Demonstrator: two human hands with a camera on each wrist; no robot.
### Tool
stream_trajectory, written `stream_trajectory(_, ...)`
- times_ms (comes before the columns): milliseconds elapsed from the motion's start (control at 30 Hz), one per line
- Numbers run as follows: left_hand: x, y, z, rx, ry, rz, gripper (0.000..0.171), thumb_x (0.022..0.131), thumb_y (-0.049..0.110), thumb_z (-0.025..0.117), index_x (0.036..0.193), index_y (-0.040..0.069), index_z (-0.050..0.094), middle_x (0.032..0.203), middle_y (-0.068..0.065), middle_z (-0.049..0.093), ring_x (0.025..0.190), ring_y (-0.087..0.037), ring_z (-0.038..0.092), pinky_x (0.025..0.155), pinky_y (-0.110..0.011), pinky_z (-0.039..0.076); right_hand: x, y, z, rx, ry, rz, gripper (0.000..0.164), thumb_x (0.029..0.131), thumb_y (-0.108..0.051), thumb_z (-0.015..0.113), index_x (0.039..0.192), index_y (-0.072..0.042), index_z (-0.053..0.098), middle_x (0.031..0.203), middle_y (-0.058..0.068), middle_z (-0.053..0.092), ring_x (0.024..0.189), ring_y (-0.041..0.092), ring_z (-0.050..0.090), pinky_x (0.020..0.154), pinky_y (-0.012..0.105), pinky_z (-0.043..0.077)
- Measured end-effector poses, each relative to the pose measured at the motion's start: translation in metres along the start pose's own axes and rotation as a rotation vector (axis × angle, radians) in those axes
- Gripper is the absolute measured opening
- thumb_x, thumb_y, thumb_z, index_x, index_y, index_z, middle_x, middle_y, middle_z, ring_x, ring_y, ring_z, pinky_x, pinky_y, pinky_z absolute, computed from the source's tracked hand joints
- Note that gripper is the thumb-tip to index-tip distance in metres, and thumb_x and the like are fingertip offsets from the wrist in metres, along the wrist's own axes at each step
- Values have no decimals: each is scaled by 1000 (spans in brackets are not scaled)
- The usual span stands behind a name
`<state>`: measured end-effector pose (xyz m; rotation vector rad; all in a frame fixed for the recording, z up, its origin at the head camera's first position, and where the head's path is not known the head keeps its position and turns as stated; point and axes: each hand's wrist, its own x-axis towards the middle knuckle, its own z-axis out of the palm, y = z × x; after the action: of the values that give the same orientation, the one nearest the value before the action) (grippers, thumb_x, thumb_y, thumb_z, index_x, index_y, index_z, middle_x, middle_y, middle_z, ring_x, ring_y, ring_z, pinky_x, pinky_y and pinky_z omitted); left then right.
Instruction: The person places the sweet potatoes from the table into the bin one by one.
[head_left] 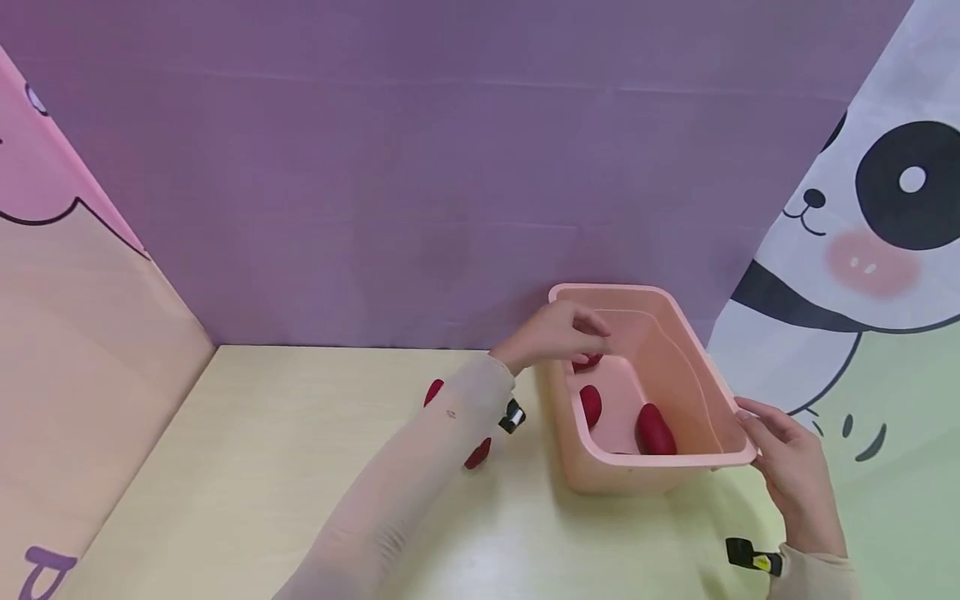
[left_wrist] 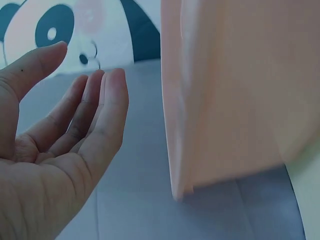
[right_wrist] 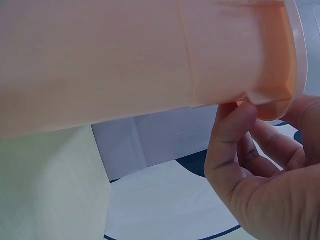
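A pink plastic bin [head_left: 603, 475] stands at the right of the table. Smooth, oblong red things [head_left: 656, 430] lie inside it; their kind I cannot tell. My left hand [head_left: 564, 332] hovers over the bin's left rim near the back, partly covering one red thing. Its fingers are loosely bent with nothing between them, as the left wrist view shows of the hand [left_wrist: 70, 135]. My right hand [head_left: 797, 467] grips the bin's rim at the near right corner. In the right wrist view, fingers [right_wrist: 230, 130] curl under that rim.
Two more red pieces [head_left: 477, 453] show on the pale table [head_left: 225, 467] beside my left forearm, which partly hides them. A purple backdrop [head_left: 450, 183] rises behind the table. On the right, a panda-printed panel [head_left: 795, 350] stands close to the bin and my right hand.
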<state>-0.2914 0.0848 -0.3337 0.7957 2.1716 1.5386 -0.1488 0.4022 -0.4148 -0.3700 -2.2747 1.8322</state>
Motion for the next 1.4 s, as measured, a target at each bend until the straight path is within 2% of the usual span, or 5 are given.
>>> stream_trajectory(367, -75, -56, -58, -56, 150, -95, 25, 89, 14, 76, 111, 2, 72, 105, -6, 69, 97, -23, 67, 81, -35, 60, -1, -1, 1, 12, 6, 5, 37, 97, -28, 68, 128, -7, 66, 96, -17, 67, 84, 1, 65, 66, 21, 59)
stream_trajectory(600, -119, -100, -79, -61, 257, -169, 29, 89, 17, 76, 113, 3, 71, 106, -9, 69, 95, -22, 68, 82, -36, 60, -2, -1, 2, 72, 6, 26, 36, 94, -29, 72, 125, -11, 69, 96, -15, 68, 84, 2, 65, 66, 21, 59)
stream_trajectory(833, -154, -134, -77, -62, 382, -260, 34, 90, 16, 75, 117, -2, 67, 105, -12, 69, 92, -34, 70, 79, -36, 60, -2, -1, 1, 49, 11, 16, 38, 95, -30, 71, 127, -9, 68, 96, -16, 67, 85, 1, 65, 65, 21, 58)
stream_trajectory(1000, -169, -162, -66, -184, 489, -317, 45, 90, 12, 75, 125, -9, 59, 113, -19, 64, 97, -38, 69, 78, -37, 61, -1, 0, 1, 67, 8, 6, 32, 96, -27, 70, 124, -11, 70, 95, -14, 68, 83, 2, 66, 65, 21, 59)
stream_trajectory(1400, -176, -198, -51, -389, 547, -423, 57, 90, 17, 75, 132, -12, 50, 118, -22, 62, 97, -36, 69, 80, -39, 60, -1, 2, 2, 78, 20, 20, 32, 95, -27, 71, 124, -12, 69, 94, -15, 68, 81, 3, 67, 64, 22, 59)
